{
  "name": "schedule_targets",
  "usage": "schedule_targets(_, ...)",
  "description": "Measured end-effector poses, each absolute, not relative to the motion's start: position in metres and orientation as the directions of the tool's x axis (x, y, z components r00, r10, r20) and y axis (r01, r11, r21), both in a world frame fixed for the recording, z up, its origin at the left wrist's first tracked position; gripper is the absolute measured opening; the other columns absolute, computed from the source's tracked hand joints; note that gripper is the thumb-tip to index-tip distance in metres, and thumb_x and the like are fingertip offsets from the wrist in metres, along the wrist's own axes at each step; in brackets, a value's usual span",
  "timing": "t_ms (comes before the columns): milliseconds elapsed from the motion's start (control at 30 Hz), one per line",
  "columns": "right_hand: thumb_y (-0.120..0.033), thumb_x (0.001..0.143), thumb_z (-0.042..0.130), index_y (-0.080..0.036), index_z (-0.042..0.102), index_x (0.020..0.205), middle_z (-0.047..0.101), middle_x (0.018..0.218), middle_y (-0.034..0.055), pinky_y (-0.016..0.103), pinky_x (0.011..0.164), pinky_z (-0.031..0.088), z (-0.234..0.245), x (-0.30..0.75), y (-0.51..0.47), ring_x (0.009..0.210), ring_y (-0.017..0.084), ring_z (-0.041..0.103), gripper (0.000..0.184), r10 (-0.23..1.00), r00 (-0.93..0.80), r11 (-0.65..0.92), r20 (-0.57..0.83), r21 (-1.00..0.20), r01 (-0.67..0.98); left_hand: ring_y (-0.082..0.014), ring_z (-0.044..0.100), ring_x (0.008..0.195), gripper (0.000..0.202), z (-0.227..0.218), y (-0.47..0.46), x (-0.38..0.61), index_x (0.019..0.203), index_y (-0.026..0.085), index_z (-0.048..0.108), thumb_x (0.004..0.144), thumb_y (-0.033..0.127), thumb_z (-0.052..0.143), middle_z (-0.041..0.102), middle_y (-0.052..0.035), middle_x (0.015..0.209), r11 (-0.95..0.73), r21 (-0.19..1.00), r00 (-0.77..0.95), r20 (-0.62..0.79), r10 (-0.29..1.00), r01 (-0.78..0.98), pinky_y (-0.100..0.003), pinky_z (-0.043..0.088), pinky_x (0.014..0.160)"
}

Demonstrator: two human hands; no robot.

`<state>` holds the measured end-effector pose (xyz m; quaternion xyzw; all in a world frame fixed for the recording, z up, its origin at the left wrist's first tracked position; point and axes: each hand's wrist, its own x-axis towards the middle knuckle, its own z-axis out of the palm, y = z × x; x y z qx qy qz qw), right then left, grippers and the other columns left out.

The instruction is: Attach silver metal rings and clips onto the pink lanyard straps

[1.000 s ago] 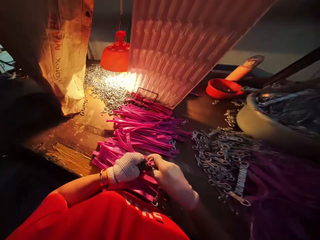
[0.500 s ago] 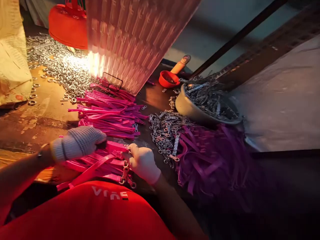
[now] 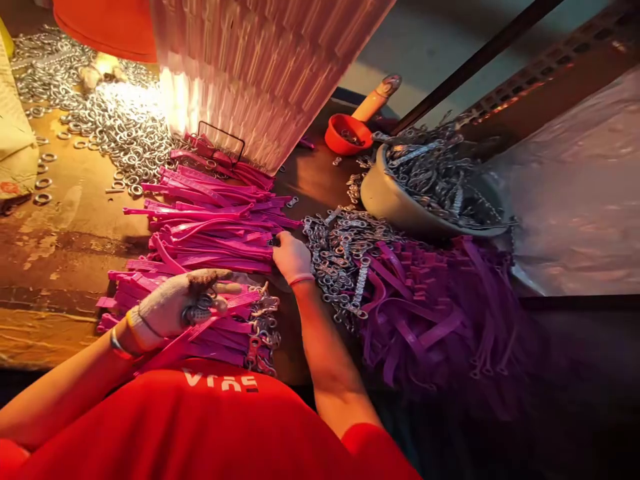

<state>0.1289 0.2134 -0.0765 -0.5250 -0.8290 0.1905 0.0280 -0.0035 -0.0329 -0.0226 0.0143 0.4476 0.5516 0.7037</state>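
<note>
My left hand point(image 3: 167, 303), in a knitted glove, is turned palm up over the nearer pink straps point(image 3: 215, 350). Several small metal rings point(image 3: 197, 311) lie in its palm, under loosely curled fingers. My right hand point(image 3: 293, 257), in a light covering, reaches to the right ends of the farther pink straps point(image 3: 210, 237). Its thumb and fingers are pinched around a small metal link point(image 3: 274, 241), mostly hidden. Metal links point(image 3: 265, 327) hang at the right ends of the nearer straps. Another metal link point(image 3: 293, 201) lies beside the farther pile.
Loose metal rings point(image 3: 127, 143) are heaped at the back left under a red lamp point(image 3: 105, 27). A ribbed translucent sheet point(image 3: 250, 73) stands behind the straps. On the right are a metal-link pile point(image 3: 330, 250), a filled bowl point(image 3: 383, 200), a red cup point(image 3: 345, 137) and purple straps point(image 3: 425, 320).
My right hand has left the nearer straps and moved up and right to the farther pile. My left hand has let go of a strap and turned palm up, showing rings.
</note>
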Motion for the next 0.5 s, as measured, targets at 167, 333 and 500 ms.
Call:
schedule_targets(167, -0.019, 0.083, 0.064, -0.014, 0.07, 0.115, 0.075, 0.095, 0.0114, 0.031, 0.077, 0.044, -0.097, 0.128, 0.213, 0.086, 0.024, 0.067, 0.033, 0.878, -0.456, 0.342, -0.143, -0.479, 0.809, -0.0164, 0.069, 0.073, 0.041, -0.032, -0.029, -0.005, 0.124, 0.013, 0.069, 0.094, 0.038, 0.057, 0.067, -0.0218, 0.128, 0.398, 0.396, 0.122, -0.566, 0.816, -0.827, -0.017, 0.044, 0.048)
schedule_targets(333, -0.024, 0.083, 0.059, -0.016, 0.069, 0.094, 0.072, 0.095, 0.0109, 0.035, 0.084, 0.046, -0.101, 0.159, 0.206, 0.089, 0.024, 0.063, 0.017, 0.909, -0.416, 0.326, -0.022, -0.585, 0.743, -0.0147, 0.07, 0.077, 0.046, -0.032, -0.036, -0.007, 0.131, 0.011, 0.065, 0.086, 0.019, 0.067, 0.066, -0.0215, 0.13, 0.391, 0.43, 0.1, -0.558, 0.824, -0.814, -0.015, 0.046, 0.05)
schedule_targets(500, -0.026, 0.09, 0.051, -0.017, 0.064, 0.102, 0.069, 0.1, 0.0096, 0.036, 0.088, 0.048, -0.068, 0.182, 0.158, 0.09, 0.021, 0.062, 0.02, 0.877, -0.471, 0.39, 0.093, -0.712, 0.585, -0.0092, 0.061, 0.063, 0.055, -0.03, -0.041, -0.001, 0.136, 0.013, 0.06, 0.084, 0.024, 0.073, 0.07, -0.0178, 0.118, 0.393, 0.607, 0.026, -0.522, 0.853, -0.69, -0.015, 0.039, 0.046)
